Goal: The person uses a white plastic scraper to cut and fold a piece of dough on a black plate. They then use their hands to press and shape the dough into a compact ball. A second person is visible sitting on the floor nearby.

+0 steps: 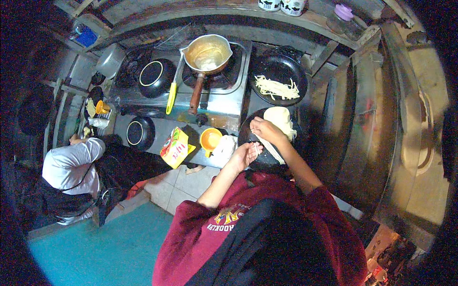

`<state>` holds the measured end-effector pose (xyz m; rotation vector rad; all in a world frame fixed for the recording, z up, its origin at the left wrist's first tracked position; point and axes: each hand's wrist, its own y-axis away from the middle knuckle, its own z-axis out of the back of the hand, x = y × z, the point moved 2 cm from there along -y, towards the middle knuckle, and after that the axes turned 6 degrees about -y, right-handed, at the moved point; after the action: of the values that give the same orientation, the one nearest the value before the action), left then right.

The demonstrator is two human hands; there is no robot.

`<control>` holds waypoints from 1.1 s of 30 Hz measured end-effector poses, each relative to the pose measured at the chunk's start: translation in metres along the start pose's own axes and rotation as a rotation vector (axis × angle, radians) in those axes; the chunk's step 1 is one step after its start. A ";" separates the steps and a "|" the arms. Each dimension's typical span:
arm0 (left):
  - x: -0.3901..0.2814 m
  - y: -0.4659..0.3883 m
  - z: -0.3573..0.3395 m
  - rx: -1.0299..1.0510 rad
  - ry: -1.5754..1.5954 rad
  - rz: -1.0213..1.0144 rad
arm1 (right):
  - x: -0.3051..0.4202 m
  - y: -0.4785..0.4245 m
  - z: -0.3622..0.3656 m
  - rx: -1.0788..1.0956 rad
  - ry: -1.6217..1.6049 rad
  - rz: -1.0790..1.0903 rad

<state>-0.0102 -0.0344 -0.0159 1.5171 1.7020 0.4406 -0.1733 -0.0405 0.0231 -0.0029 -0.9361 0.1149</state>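
Observation:
Over a dark round plate or pan (247, 125), my right hand (266, 130) pinches pale strips (273, 152), perhaps dough or noodles, which hang down towards the lower right. My left hand (247, 155) is turned palm up just to the left, with thin pale strands lying across its fingers. A larger pale mass (279, 116), which looks like dough, rests on the dark plate behind my right hand. Beyond it, cut pale strips (277, 88) lie in a black pan (279, 64). A white cloth or bag (224, 148) is beside my left forearm.
A saucepan (207, 53) with a wooden handle stands on the gas stove (222, 96). Left of my hands are an orange cup (211, 139), a yellow packet (176, 148), a lime-handled utensil (171, 98) and upturned black bowls (140, 133). Another person (71, 164) sits at the far left.

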 end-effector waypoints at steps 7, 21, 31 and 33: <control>0.002 -0.008 0.004 0.025 0.011 -0.010 | -0.005 0.002 0.002 -0.008 0.125 0.078; -0.001 -0.009 -0.002 -0.092 -0.076 -0.104 | -0.020 0.000 0.000 0.010 0.007 0.085; -0.008 -0.020 -0.017 -0.247 -0.135 -0.709 | -0.012 0.014 0.028 0.072 -0.240 -0.201; -0.008 -0.023 -0.018 -0.245 -0.228 -0.748 | -0.014 0.018 0.029 0.063 -0.245 -0.217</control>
<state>-0.0398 -0.0427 -0.0185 0.6490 1.8036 0.0668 -0.2060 -0.0258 0.0282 0.1739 -1.1712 -0.0581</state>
